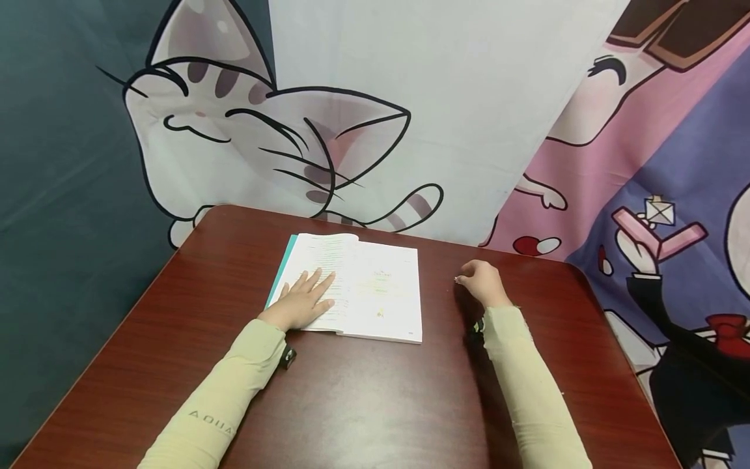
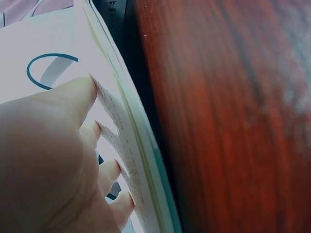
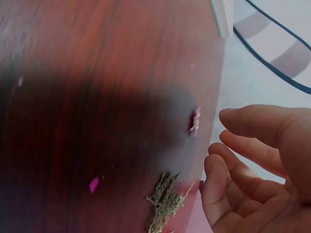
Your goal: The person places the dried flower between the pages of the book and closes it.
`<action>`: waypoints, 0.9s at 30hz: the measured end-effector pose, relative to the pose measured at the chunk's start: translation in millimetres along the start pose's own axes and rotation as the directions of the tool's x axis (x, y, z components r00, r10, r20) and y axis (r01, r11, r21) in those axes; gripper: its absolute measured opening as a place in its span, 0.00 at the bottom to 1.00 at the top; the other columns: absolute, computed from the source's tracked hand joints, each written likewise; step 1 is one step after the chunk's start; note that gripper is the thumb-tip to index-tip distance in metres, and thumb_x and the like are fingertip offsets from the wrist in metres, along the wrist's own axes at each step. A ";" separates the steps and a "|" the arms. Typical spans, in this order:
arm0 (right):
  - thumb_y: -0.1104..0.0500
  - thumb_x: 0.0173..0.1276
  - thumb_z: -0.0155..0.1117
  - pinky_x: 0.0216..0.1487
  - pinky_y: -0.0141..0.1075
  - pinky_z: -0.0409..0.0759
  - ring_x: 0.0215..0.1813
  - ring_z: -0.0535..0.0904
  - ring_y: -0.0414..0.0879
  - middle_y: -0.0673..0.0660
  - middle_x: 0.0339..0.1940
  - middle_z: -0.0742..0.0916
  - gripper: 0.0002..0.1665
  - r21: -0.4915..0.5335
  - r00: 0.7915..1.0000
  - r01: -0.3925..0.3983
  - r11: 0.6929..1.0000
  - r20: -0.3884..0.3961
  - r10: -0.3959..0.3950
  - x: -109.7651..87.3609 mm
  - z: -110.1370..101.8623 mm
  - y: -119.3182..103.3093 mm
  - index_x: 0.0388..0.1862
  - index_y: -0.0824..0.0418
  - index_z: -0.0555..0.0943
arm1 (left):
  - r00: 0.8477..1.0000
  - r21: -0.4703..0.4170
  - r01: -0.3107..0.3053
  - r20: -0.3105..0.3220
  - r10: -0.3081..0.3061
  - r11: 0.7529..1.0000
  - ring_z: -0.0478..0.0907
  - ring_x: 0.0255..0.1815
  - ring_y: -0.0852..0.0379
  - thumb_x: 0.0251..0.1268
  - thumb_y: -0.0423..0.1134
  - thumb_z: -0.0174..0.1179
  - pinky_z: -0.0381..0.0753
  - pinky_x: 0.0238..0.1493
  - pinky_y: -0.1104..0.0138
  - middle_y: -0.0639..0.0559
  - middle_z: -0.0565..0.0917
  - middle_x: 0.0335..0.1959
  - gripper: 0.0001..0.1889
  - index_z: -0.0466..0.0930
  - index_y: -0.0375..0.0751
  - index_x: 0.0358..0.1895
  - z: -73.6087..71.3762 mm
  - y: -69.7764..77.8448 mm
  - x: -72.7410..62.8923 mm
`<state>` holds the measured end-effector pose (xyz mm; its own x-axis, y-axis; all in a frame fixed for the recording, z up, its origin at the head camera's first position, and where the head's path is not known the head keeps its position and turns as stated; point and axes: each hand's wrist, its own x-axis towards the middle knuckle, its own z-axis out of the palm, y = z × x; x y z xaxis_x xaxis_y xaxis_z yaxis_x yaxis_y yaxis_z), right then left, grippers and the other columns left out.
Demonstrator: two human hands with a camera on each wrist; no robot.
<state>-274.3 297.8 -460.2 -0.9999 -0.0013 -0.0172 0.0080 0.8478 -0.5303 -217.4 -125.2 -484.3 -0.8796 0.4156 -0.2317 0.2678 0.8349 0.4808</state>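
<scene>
Resting on open book [image 1: 383,267], nine-o'clock side: left hand [image 1: 300,306], fingers spread. Right hand [image 1: 485,283] loosely curled, empty, book's three o'clock, near pinkish scrap [image 3: 195,121].

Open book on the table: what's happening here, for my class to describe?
A person's left hand lies spread on the left page of the open book. The right hand is to the book's right, fingers loosely curved, near a small pale bit and a dried sprig on the table.

Book [image 1: 363,286] too small to read, partly hidden by left hand [image 1: 301,305]; dried sprig [image 3: 166,206] cut off at bottom edge.
</scene>
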 end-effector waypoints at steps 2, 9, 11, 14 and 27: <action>0.63 0.67 0.68 0.55 0.56 0.80 0.50 0.81 0.64 0.71 0.49 0.86 0.17 -0.023 1.000 0.004 1.000 0.018 -0.004 2.2 0.7 0.2 0.51 0.74 0.83 | 1.000 0.001 0.002 0.002 -0.002 1.000 0.34 0.82 0.34 0.82 0.58 0.40 0.34 0.73 0.31 0.41 0.41 0.84 0.35 0.44 0.52 0.84 1.0 -1.7 0.9; 0.64 0.67 0.69 0.54 0.57 0.80 0.47 0.82 0.63 0.70 0.44 0.87 0.14 -0.086 0.999 0.044 0.995 0.015 -0.043 7.2 5.7 2.5 0.46 0.74 0.84 | 1.000 0.014 0.003 0.007 -0.003 1.000 0.35 0.82 0.33 0.83 0.56 0.41 0.36 0.73 0.31 0.38 0.43 0.83 0.35 0.45 0.49 0.84 -4.9 6.1 -3.8; 0.64 0.67 0.69 0.53 0.57 0.80 0.46 0.83 0.63 0.69 0.43 0.88 0.14 -0.092 0.999 0.050 0.995 0.017 -0.049 8.1 6.0 3.6 0.46 0.74 0.84 | 1.000 0.013 0.004 0.007 -0.004 1.000 0.36 0.82 0.33 0.83 0.56 0.41 0.36 0.73 0.31 0.38 0.43 0.83 0.35 0.45 0.49 0.84 -5.6 7.2 -4.3; 0.63 0.67 0.68 0.53 0.56 0.80 0.46 0.83 0.63 0.69 0.43 0.88 0.15 -0.094 0.998 0.050 0.994 0.027 -0.048 9.5 5.6 4.8 0.46 0.74 0.84 | 1.000 0.013 0.005 0.006 -0.005 1.000 0.35 0.82 0.32 0.83 0.56 0.41 0.36 0.73 0.31 0.38 0.43 0.83 0.34 0.45 0.49 0.84 -5.6 7.4 -4.1; 0.64 0.65 0.70 0.48 0.51 0.78 0.40 0.79 0.58 0.63 0.35 0.85 0.08 -0.003 0.997 -0.018 1.000 0.079 0.019 9.7 4.4 6.8 0.36 0.67 0.80 | 1.000 0.022 0.014 -0.002 -0.014 1.000 0.35 0.82 0.33 0.82 0.56 0.41 0.36 0.74 0.31 0.40 0.42 0.84 0.35 0.45 0.50 0.84 -3.4 3.8 -1.9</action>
<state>-283.9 301.2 -467.7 -0.9952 -0.0276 -0.0940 0.0263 0.8491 -0.5276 -216.0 -124.1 -479.2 -0.8843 0.4027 -0.2366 0.2635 0.8484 0.4591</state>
